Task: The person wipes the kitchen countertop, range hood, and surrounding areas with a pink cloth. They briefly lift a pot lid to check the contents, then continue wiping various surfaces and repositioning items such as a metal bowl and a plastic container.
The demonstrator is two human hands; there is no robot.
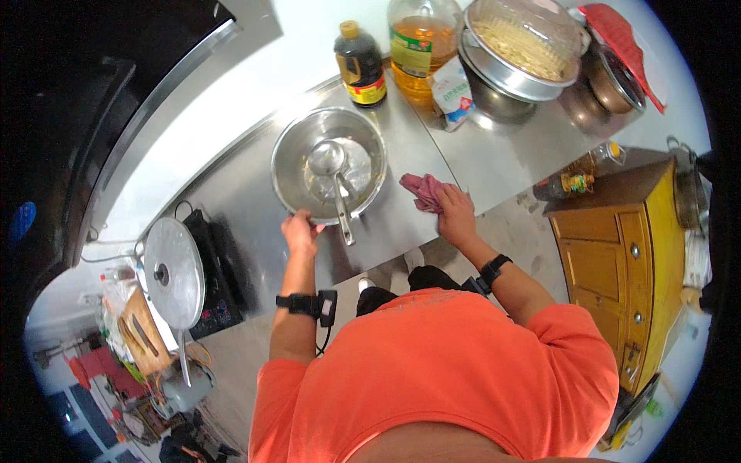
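Note:
A stainless steel basin (289,179) stands on the steel worktop (399,237), with bits of food residue inside. My left hand (302,231) grips its near rim, thumb to the right. In the basin rests a metal ladle (341,202), its bowl down on the bottom and its handle leaning out over the near rim. To the right, my right hand (457,214) holds a crumpled pink cloth (424,191) against the worktop near its front edge. The cloth and the basin are apart.
Behind the basin stand a dark sauce bottle (360,66), a large oil jug (422,52) and a white packet (452,95). Further right is a metal pot (509,81) under a clear cover. A lidded pan (173,272) sits on an induction cooker (214,289) at left. A wooden cabinet (602,260) stands right.

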